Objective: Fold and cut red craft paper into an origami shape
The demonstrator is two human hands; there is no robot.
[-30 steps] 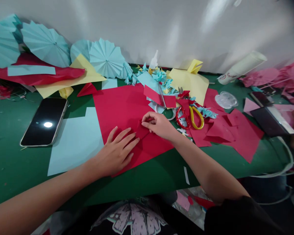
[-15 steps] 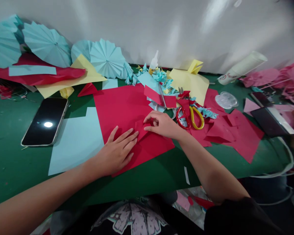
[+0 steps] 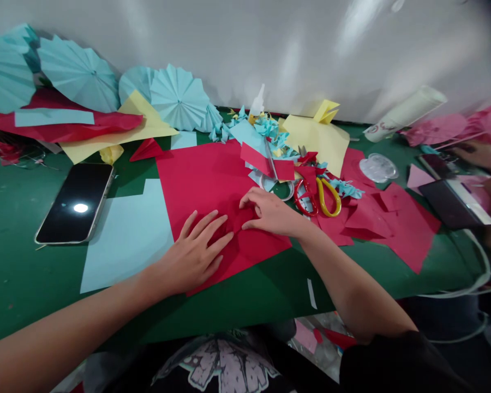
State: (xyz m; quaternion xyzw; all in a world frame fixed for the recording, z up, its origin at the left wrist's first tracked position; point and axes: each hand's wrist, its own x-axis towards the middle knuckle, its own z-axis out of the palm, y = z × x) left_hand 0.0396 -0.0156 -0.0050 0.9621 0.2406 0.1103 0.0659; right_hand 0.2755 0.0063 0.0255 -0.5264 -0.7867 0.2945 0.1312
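A large red paper sheet (image 3: 204, 169) lies on the green table, with a small folded red paper piece (image 3: 236, 215) on top of it, hard to make out against the same red. My left hand (image 3: 198, 251) rests palm down on the sheet, fingers spread, the fingertips at the left side of the small piece. My right hand (image 3: 272, 213) curls its thumb and bent fingers around the right side of that piece. Close beyond my right hand are a roll of clear tape (image 3: 285, 192) and scissors with red and yellow handles (image 3: 328, 197).
A phone (image 3: 76, 204) and a light blue sheet (image 3: 126, 240) lie left. Blue paper fans (image 3: 179, 101) lean on the wall near a glue bottle (image 3: 257, 102). Red scraps (image 3: 409, 229) and a power bank-like dark device (image 3: 445, 199) lie right. Another person's hand (image 3: 480, 155) reaches in at far right.
My left fingers have lifted and spread slightly. My right thumb has moved a little apart from the index finger, and the small red piece looks less raised. Another person's hand has appeared at right.
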